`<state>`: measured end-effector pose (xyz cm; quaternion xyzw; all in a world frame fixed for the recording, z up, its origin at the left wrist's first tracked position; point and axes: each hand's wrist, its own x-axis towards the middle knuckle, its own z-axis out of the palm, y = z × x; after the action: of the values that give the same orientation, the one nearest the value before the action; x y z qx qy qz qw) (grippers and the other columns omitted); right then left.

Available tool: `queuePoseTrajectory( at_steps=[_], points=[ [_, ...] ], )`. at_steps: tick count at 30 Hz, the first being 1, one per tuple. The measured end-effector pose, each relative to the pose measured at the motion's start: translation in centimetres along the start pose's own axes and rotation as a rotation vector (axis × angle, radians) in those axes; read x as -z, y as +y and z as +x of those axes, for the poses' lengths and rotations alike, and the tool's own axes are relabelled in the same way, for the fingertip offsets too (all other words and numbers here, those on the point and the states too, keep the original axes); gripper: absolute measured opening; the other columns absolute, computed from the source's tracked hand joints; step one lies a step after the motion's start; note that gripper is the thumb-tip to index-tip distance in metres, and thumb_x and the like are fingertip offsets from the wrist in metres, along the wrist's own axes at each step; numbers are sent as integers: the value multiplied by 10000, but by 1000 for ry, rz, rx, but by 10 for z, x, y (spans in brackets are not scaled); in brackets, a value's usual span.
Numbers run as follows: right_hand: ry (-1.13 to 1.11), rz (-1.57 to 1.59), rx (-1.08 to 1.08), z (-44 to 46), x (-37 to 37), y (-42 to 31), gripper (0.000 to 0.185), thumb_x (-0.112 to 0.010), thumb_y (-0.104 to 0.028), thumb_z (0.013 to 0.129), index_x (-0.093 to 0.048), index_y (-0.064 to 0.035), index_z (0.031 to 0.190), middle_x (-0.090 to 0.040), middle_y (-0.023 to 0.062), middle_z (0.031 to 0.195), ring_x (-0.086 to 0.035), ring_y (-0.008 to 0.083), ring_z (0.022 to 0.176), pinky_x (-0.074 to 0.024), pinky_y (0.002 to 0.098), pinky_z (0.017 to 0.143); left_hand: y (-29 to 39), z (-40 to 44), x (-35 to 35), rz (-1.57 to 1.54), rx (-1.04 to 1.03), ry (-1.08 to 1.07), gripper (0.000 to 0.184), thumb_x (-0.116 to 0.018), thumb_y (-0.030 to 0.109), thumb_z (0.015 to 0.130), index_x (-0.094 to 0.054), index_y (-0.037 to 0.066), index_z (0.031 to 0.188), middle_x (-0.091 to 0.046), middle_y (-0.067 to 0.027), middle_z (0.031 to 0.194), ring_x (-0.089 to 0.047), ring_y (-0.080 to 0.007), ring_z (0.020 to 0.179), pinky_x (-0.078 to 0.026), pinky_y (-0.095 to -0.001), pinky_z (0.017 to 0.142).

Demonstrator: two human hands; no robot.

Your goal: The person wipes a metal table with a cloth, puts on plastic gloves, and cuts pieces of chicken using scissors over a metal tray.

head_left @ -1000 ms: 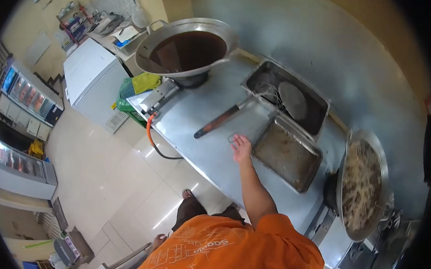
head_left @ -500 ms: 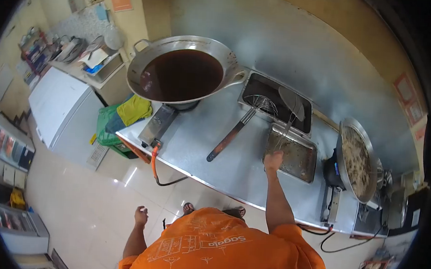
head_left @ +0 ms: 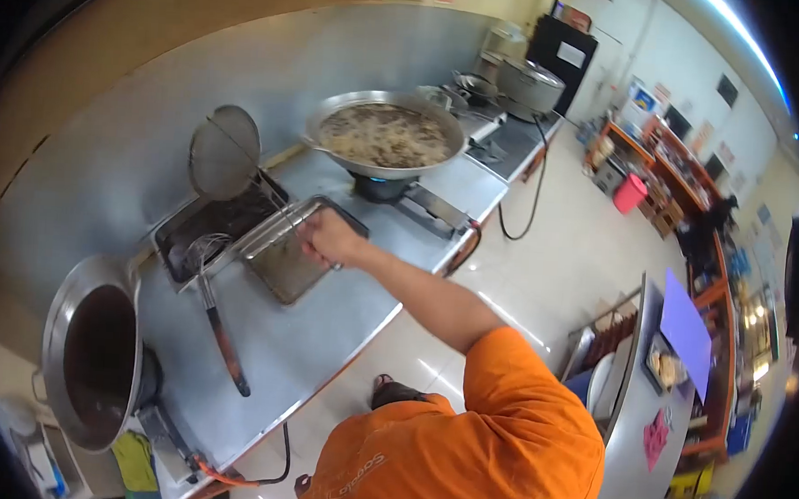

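Head view: grips the strainer point(head_left: 225, 153) by its long handle point(head_left: 280, 203) with the right hand point(head_left: 330, 239) closed firmly around it. Holds the mesh up above the pan point(head_left: 225, 218), its round face tilted upright in front of the wall point(head_left: 106, 162). Stretches the right arm point(head_left: 429, 292) across the table point(head_left: 313, 344), with the fist in front of the right-hand part of the tray point(head_left: 281, 266) in this view. Shows the left hand point(head_left: 302, 486) only as a scrap by the edge of the orange shirt point(head_left: 508, 418); cannot tell whether open or closed. Has the tray just beside the pan, with a brownish, stained bottom. Has the whisk point(head_left: 223, 340) close by too, wires at the pan and handle slanting out over the table. Has the bubbling wok point(head_left: 386, 169) beyond the tray, filled with frothing brown contents, on a burner point(head_left: 380, 190) with a bit of blue flame showing. Has the dark wok point(head_left: 55, 349) at the opposite end, holding dark brown liquid point(head_left: 95, 360), near an orange hose point(head_left: 225, 478) and a yellow-green cloth point(head_left: 135, 462). Includes a lidded pot point(head_left: 528, 89) past the bubbling wok. Includes, well apart across the tiled floor point(head_left: 588, 268), a purple board point(head_left: 684, 332), a pink cloth point(head_left: 655, 439) and a pink bin point(head_left: 630, 193).
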<state>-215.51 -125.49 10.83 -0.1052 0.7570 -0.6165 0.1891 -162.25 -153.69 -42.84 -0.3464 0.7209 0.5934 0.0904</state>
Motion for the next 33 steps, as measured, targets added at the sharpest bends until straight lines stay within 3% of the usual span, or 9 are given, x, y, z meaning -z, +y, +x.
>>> queuePoseTrajectory(
  at_steps=[2,5,11,15,18,22,26,29,33],
  points=[
    [75,-76,29,-15,46,-32,288,-478,-165,1031,-603,29,1203,-637,76,752,-559,152,531,-478,320,447,10,18,-16,366,-641,97,217,-670,133,899,-633,164,1111,-640,-67,850,-630,-267,651,-507,-432,523],
    [176,-96,65,-28,122,-62,297,-466,-162,1035,-603,-4,1246,-640,73,772,-567,133,546,-487,303,435,48,33,-8,-89,35,-39,254,-615,148,939,-560,151,1187,-600,-61,823,-599,-211,592,-447,-353,430],
    [333,-608,177,-33,306,-54,301,-520,-221,1029,-642,19,1162,-541,53,598,-523,141,428,-423,319,371,99,14,-41,-250,172,194,269,-597,123,947,-544,126,1211,-593,-58,842,-563,-156,555,-406,-275,403],
    [400,-859,191,-22,409,-27,224,-515,-104,975,-641,80,955,-615,226,611,-602,319,416,-496,432,431,113,-11,-122,-269,303,237,288,-626,128,942,-551,123,1220,-608,-62,805,-552,-155,545,-407,-309,393],
    [367,-1232,902,40,527,50,187,-511,-61,943,-616,81,879,-608,235,601,-607,331,428,-493,438,434,129,-28,-194,-139,313,177,309,-659,164,937,-569,110,1227,-635,-73,798,-600,-180,579,-447,-331,416],
    [145,-899,25,32,550,1,133,-509,-21,903,-614,52,864,-589,158,603,-576,235,422,-443,383,386,148,-46,-280,-106,263,61,371,-675,176,919,-585,93,1269,-697,-123,878,-635,-203,606,-495,-355,467],
    [-66,-770,-184,47,594,-30,258,-532,-201,1031,-601,31,1120,-554,70,594,-497,129,397,-386,302,341,149,-49,-334,-144,239,118,383,-673,172,909,-610,56,1270,-731,-163,934,-664,-222,635,-538,-368,552],
    [-123,-584,-308,51,616,-59,243,-478,-18,905,-597,53,1105,-558,86,611,-498,135,415,-398,309,337,167,-55,-347,-26,290,147,379,-676,163,903,-625,40,1258,-739,-164,911,-707,-249,723,-559,-375,617],
    [-147,-567,-379,64,637,-41,232,-544,-50,936,-585,36,1148,-583,91,675,-516,123,442,-395,286,341,148,-13,-369,155,355,69,391,-716,212,878,-641,46,1225,-747,-134,869,-717,-220,760,-568,-371,665]
  ],
)
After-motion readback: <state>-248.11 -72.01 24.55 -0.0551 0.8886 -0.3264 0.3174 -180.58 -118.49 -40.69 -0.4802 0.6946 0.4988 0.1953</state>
